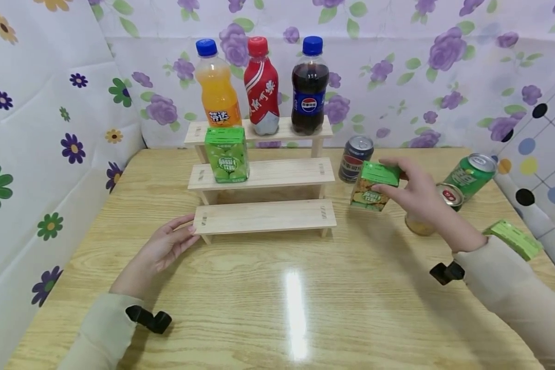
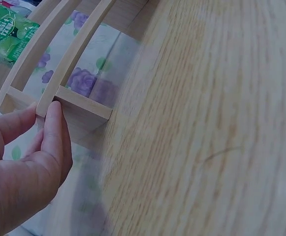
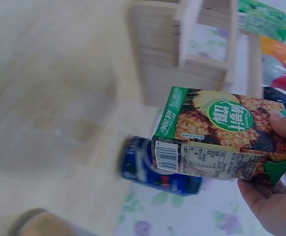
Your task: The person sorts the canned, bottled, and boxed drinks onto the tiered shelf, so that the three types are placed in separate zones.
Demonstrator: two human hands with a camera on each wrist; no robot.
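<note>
Head view: right hand (image 1: 413, 189) grips a pineapple juice carton (image 1: 369, 194), tilted, right of the 3-tier wooden rack (image 1: 268, 216), near side of a dark blue can (image 1: 354, 156). Left hand (image 1: 168, 244) pinches the left end of the rack's lowest, nearest tier. 1 green juice carton (image 1: 228, 159) stands left on the middle tier (image 1: 284, 173); 3 bottles (image 1: 261, 90) on the far top tier (image 1: 285, 127). Green can (image 1: 470, 177) further right.

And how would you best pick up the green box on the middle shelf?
Probably by the upper part of its two flat side faces, coming from the front: the green box stands upright on the middle shelf, facing forward, while the orange bottle stands behind it, one tier up.
</note>
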